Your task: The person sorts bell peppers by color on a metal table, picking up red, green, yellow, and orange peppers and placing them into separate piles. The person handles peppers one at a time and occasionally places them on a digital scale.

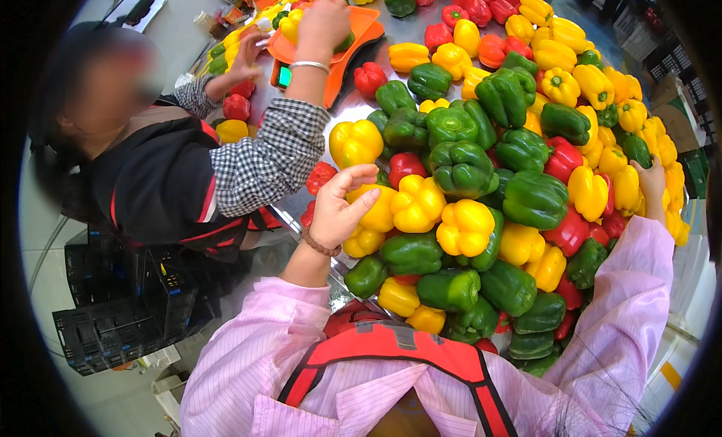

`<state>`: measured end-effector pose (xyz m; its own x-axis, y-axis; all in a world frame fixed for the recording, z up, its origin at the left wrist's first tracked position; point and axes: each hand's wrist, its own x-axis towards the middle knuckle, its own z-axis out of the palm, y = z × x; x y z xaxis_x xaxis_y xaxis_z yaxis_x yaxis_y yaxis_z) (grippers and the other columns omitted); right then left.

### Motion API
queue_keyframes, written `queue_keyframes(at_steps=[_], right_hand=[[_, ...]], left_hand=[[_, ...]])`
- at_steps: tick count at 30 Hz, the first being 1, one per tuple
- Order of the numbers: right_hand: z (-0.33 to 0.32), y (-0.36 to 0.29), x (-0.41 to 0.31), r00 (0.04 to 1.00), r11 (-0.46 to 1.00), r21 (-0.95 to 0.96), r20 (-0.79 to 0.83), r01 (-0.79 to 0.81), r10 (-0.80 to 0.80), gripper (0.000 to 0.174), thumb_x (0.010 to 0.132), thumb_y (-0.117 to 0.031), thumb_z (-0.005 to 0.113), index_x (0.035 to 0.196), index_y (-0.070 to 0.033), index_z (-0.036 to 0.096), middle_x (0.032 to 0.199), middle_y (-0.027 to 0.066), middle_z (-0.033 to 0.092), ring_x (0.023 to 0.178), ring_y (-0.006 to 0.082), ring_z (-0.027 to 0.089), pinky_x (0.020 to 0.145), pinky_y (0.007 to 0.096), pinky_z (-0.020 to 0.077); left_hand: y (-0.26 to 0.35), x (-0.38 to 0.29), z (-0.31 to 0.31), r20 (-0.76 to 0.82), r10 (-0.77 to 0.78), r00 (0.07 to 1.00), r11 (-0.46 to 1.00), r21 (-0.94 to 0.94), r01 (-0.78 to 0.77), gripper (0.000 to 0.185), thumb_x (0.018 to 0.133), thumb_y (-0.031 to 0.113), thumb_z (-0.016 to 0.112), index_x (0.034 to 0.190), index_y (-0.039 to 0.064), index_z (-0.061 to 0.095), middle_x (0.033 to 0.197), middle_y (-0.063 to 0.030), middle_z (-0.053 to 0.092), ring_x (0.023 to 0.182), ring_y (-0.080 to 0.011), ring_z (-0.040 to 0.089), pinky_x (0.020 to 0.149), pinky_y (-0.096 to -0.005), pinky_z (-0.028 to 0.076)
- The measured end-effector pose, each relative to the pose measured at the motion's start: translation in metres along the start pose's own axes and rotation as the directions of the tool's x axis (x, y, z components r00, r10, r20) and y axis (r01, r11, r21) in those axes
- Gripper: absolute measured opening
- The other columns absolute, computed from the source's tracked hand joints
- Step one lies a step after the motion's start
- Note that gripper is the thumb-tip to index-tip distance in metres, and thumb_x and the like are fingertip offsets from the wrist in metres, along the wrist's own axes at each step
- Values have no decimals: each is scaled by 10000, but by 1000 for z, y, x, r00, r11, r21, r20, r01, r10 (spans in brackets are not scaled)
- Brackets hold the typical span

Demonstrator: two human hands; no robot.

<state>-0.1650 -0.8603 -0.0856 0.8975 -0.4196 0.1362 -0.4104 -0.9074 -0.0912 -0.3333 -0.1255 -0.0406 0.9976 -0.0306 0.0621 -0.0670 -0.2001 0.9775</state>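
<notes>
Across the metal table in front of me lies a large heap of yellow, green and red bell peppers. My left hand (338, 208) is at the heap's left side, fingers apart and thumb out, holding nothing. Just beyond its fingertips sits a yellow bell pepper (355, 143); another yellow pepper (375, 208) lies partly behind the thumb. Far out to the right, my right hand (650, 183) grips the lower end of a small dark green bell pepper (636, 149). Yellow peppers (626, 187) surround that hand, and some of its fingers are hidden.
At left, a co-worker's hand (324, 25) reaches over an orange weighing scale (338, 73) with peppers in its pan (364, 20). The co-worker's other hand (242, 59) is beside it. Black crates (113, 330) stand on the floor at lower left. The table's metal edge (287, 217) runs near me.
</notes>
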Motion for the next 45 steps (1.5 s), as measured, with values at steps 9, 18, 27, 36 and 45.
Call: queue_keyframes(at_steps=[9, 18, 27, 36, 45], right_hand=[[-153, -129, -95, 894, 782, 435, -178, 446, -411, 708, 734, -155, 821, 1362, -63, 508, 1251, 146, 624, 1161, 250, 600, 1010, 351, 461], [-219, -326, -309, 385, 210, 694, -105, 689, -917, 761, 646, -265, 862, 1301, -64, 533, 1191, 177, 642, 1109, 365, 625, 936, 430, 519], [-194, -335, -335, 509, 109, 961, -37, 254, -860, 672, 758, -278, 859, 1305, -77, 526, 1134, 122, 672, 964, 235, 688, 824, 355, 563], [-68, -183, -101, 963, 874, 434, 51, 216, -264, 504, 810, -393, 784, 1151, -33, 693, 1010, 156, 737, 936, 291, 713, 839, 376, 552], [-27, -205, 2, 976, 974, 101, -111, 201, -189, 771, 795, -461, 782, 1397, -62, 509, 1283, 223, 616, 1184, 381, 602, 1000, 438, 483]], left_hand=[[39, -3, 18, 90, 139, 986, 990, -49, -135, 398, 873, 79, 732, 1248, 6, 620, 1183, -97, 674, 1068, -181, 658, 958, -321, 510], [110, -16, 53, 444, 318, 838, 911, 101, -399, 1061, 667, 260, 915, 1523, 39, 328, 1433, -173, 489, 1314, -323, 503, 1105, -406, 394], [92, -43, 35, 527, 98, 844, 870, -457, 185, 1160, 641, 41, 894, 1568, 77, 197, 1377, -109, 514, 1264, -243, 541, 1069, -391, 441], [47, -28, -15, 297, 22, 955, 696, -690, 199, 778, 787, 312, 799, 1412, 28, 433, 1307, -121, 580, 1187, -268, 600, 1031, -421, 486], [19, -16, -43, 153, -60, 986, 737, -660, 147, 842, 801, 339, 802, 1463, 31, 383, 1423, -142, 502, 1290, -283, 525, 1084, -439, 440]])
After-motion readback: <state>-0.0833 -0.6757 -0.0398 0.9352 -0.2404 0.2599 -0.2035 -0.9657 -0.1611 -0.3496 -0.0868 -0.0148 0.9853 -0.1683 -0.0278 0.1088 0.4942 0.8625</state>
